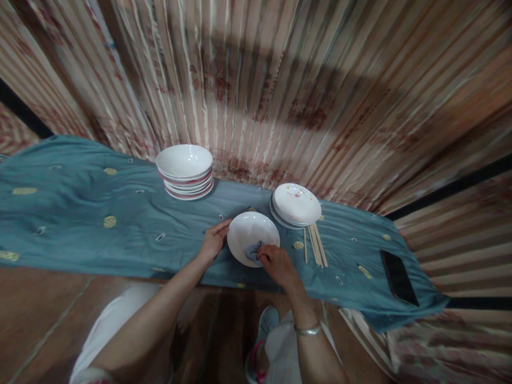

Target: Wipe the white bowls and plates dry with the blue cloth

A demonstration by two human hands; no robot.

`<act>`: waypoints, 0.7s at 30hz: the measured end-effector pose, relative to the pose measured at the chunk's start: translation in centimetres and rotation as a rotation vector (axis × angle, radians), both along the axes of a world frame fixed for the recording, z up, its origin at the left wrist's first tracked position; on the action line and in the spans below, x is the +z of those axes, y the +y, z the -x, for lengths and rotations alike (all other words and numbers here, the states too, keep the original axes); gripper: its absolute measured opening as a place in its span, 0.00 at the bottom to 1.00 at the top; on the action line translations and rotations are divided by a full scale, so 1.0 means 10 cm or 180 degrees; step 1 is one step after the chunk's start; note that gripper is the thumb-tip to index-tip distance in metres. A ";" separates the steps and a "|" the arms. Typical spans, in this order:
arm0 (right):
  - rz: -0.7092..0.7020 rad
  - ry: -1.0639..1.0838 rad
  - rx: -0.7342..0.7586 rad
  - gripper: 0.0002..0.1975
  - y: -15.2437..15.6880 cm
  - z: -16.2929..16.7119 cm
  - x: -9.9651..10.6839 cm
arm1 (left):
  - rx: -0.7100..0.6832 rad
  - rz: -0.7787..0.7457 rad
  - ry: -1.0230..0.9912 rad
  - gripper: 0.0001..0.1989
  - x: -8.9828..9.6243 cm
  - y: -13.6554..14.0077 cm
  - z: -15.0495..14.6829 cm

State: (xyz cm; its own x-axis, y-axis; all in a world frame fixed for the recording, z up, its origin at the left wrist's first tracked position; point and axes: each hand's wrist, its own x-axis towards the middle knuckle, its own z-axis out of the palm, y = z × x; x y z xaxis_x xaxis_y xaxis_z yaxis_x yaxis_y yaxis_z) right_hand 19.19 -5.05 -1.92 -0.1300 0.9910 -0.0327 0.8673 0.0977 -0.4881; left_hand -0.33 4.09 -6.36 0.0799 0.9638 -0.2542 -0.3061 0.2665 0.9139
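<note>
The right hand's (279, 265) grip is narrow, bunched around a grey-blue cloth (253, 253) pressed into the white dish (245, 233) near its six o'clock. The left hand (213, 242) holds that dish at its nine-o'clock rim. The dish is at the near side of the desk (128, 208); whether it rests there or is slightly raised, I cannot tell.

Out from it, a tall bowl stack (184, 164) stands between ten and eleven o'clock, a shorter dish stack (296, 205) near two, chopsticks (319, 250) at three and a dark phone (399, 277) between three and four.

Wiping of this dish looks under way, not finished; which stacked pieces are already wiped or left is not shown.
</note>
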 end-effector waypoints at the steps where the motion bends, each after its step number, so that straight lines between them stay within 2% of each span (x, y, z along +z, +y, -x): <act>1: -0.0032 -0.0125 -0.0078 0.14 0.01 0.00 -0.02 | 0.0014 -0.0019 0.0003 0.27 0.00 0.00 0.00; 6: -0.0314 -0.0511 -0.0406 0.12 0.06 0.01 -0.12 | 0.0002 -0.0066 0.0002 0.28 -0.02 -0.01 0.00; 13: -0.0809 -0.0355 -0.0402 0.13 0.12 -0.01 -0.25 | 0.0010 -0.0099 -0.0063 0.27 -0.07 -0.02 0.01; 21: -0.0755 0.0011 -0.0258 0.20 0.25 0.06 -0.37 | 0.0052 -0.0243 0.0104 0.23 -0.14 0.01 -0.01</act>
